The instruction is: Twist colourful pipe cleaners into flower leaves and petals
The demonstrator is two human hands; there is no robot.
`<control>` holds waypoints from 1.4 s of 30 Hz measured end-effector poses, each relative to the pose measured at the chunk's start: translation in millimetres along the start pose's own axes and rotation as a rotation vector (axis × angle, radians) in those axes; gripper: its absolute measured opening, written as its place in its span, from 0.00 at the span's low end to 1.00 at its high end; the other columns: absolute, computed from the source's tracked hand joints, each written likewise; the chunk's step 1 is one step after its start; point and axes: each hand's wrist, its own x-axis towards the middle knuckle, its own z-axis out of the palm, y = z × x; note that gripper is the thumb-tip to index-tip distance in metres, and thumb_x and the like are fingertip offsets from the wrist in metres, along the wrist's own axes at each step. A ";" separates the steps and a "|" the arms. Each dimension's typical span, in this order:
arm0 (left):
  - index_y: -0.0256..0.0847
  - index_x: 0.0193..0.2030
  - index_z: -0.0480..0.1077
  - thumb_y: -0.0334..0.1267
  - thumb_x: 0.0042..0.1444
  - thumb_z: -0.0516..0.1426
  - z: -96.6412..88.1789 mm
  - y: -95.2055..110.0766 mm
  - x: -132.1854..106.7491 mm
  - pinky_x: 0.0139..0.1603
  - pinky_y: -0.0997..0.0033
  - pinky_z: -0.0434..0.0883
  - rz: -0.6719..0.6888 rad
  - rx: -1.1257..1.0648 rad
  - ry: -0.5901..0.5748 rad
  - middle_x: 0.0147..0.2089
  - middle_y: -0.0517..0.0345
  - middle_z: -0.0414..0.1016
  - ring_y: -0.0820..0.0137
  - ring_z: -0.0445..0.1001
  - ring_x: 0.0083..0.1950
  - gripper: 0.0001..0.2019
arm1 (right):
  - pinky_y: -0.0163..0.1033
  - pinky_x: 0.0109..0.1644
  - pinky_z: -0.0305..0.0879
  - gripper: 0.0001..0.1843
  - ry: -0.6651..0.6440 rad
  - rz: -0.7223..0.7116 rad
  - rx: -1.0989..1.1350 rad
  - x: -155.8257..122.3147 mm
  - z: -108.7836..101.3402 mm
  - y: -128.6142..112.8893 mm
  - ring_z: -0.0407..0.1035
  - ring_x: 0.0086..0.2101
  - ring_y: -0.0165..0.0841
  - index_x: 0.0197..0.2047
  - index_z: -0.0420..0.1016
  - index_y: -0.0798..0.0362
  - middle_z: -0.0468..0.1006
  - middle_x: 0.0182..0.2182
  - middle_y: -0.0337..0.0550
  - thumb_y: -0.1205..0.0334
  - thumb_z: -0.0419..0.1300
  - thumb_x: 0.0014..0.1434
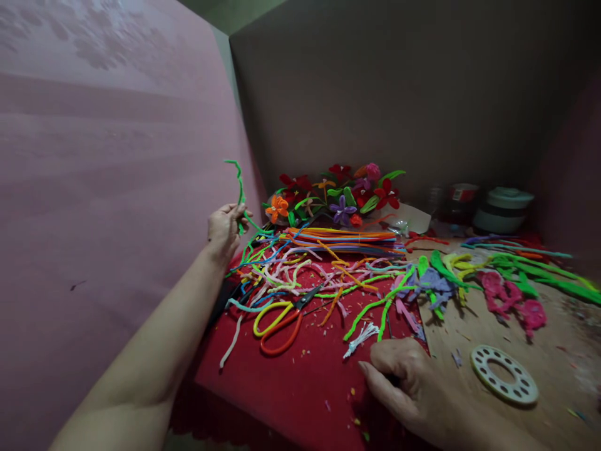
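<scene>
1. L hand (228, 227), raised over left rear of desk (453, 332), near pink wall (141, 156). Fingers pinched on item 2.
2. Green stem (241, 181), fuzzy, crooked, top end free. Lower end: can't tell if it touches item 3. Main risk, I'd say: snagging; cause, kinks + fuzz.
3. Loose-stem heap (286, 275), asst. colours, crisscrossed. One tug could drag several.
4. R hand (401, 376), low at front of desk, fingers curled. Contents, if any, hidden fr. me; can't tell.
5. White tuft (362, 340), just beside R thumb. Might get crushed or swept off by a careless wrist turn.
6. Scissors (279, 329), 1 pr., yellow/red handles, on red cloth (263, 388), tip amid strands. Poss. nicked finger if I reach blind.
7. Flowers (342, 210), clustered at rear. Petals prob. bend if knocked.
8. Ring w/ holes (529, 383), flat, right of R hand. Could be nudged by forearm; low risk.
</scene>
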 end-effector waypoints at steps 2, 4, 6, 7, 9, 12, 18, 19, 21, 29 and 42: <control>0.34 0.29 0.64 0.29 0.45 0.57 20.1 4.5 -20.2 0.17 0.81 0.59 -0.076 -0.035 -0.106 0.22 0.61 0.69 0.81 0.61 0.17 0.04 | 0.34 0.24 0.44 0.21 0.031 0.066 0.120 1.6 -1.7 0.8 0.50 0.19 0.23 0.16 0.48 0.54 0.53 0.15 0.34 0.59 0.47 0.58; 0.34 0.30 0.65 0.29 0.46 0.57 45.2 5.6 -46.2 0.16 0.82 0.59 -0.197 -0.126 -0.277 0.23 0.60 0.70 0.80 0.63 0.18 0.04 | 0.33 0.23 0.45 0.22 0.087 0.185 0.306 4.9 -5.0 1.9 0.50 0.19 0.23 0.17 0.52 0.54 0.54 0.15 0.33 0.54 0.48 0.59; 0.34 0.30 0.65 0.29 0.48 0.57 72.3 4.6 -76.7 0.17 0.81 0.62 -0.299 -0.236 -0.456 0.26 0.58 0.71 0.79 0.66 0.19 0.04 | 0.32 0.22 0.46 0.21 0.155 0.306 0.538 9.8 -9.4 3.0 0.51 0.18 0.23 0.21 0.62 0.55 0.57 0.15 0.32 0.50 0.50 0.58; 0.34 0.29 0.65 0.29 0.48 0.57 85.5 3.7 -92.9 0.17 0.81 0.62 -0.345 -0.266 -0.531 0.26 0.57 0.72 0.78 0.67 0.20 0.04 | 0.31 0.22 0.48 0.18 0.177 0.352 0.663 12.7 -11.6 3.8 0.52 0.17 0.22 0.28 0.68 0.56 0.60 0.15 0.32 0.49 0.52 0.57; 0.33 0.29 0.66 0.29 0.49 0.58 108.8 1.4 -124.8 0.17 0.81 0.63 -0.414 -0.305 -0.655 0.27 0.55 0.73 0.78 0.68 0.20 0.03 | 0.31 0.21 0.50 0.21 0.273 0.369 0.878 18.5 -15.6 6.2 0.55 0.16 0.22 0.45 0.68 0.55 0.69 0.21 0.34 0.49 0.56 0.54; 0.32 0.29 0.67 0.29 0.47 0.59 132.3 -4.9 -164.4 0.19 0.81 0.66 -0.542 -0.353 -0.754 0.26 0.55 0.73 0.77 0.69 0.21 0.04 | 0.30 0.18 0.52 0.21 0.412 0.329 1.088 25.4 -19.8 13.1 0.57 0.15 0.21 0.45 0.69 0.54 0.71 0.24 0.35 0.49 0.58 0.53; 0.35 0.31 0.68 0.31 0.44 0.62 141.2 -28.7 -191.5 0.20 0.80 0.64 -0.678 -0.469 -0.818 0.24 0.59 0.69 0.77 0.68 0.21 0.07 | 0.29 0.16 0.53 0.14 0.627 0.337 1.229 28.5 -22.9 24.9 0.55 0.13 0.21 0.27 0.71 0.57 0.68 0.16 0.34 0.53 0.63 0.46; 0.35 0.31 0.68 0.31 0.44 0.62 139.7 -31.2 -191.0 0.18 0.82 0.61 -0.672 -0.467 -0.806 0.24 0.60 0.68 0.79 0.66 0.20 0.08 | 0.29 0.15 0.53 0.14 0.636 0.347 1.228 28.2 -22.8 25.2 0.55 0.13 0.21 0.25 0.71 0.57 0.68 0.15 0.34 0.53 0.64 0.46; 0.36 0.30 0.67 0.31 0.42 0.63 136.4 -32.6 -189.1 0.15 0.84 0.56 -0.673 -0.459 -0.767 0.24 0.63 0.65 0.83 0.61 0.18 0.09 | 0.29 0.15 0.53 0.14 0.654 0.381 1.219 27.5 -22.4 24.8 0.55 0.12 0.21 0.23 0.69 0.57 0.68 0.14 0.34 0.54 0.64 0.46; 0.37 0.32 0.66 0.38 0.45 0.63 132.0 -21.5 -189.3 0.14 0.85 0.52 -0.705 -0.397 -0.695 0.23 0.64 0.64 0.85 0.56 0.16 0.11 | 0.29 0.15 0.52 0.16 0.667 0.423 1.174 26.7 -21.9 23.9 0.55 0.12 0.21 0.19 0.66 0.56 0.68 0.13 0.34 0.54 0.64 0.45; 0.35 0.26 0.66 0.32 0.47 0.60 116.7 -23.6 -177.7 0.13 0.82 0.57 -0.696 -0.383 -0.576 0.23 0.63 0.63 0.82 0.59 0.17 0.06 | 0.30 0.23 0.62 0.11 0.654 0.396 1.477 28.2 -28.8 26.4 0.63 0.18 0.23 0.29 0.74 0.56 0.73 0.20 0.35 0.61 0.68 0.41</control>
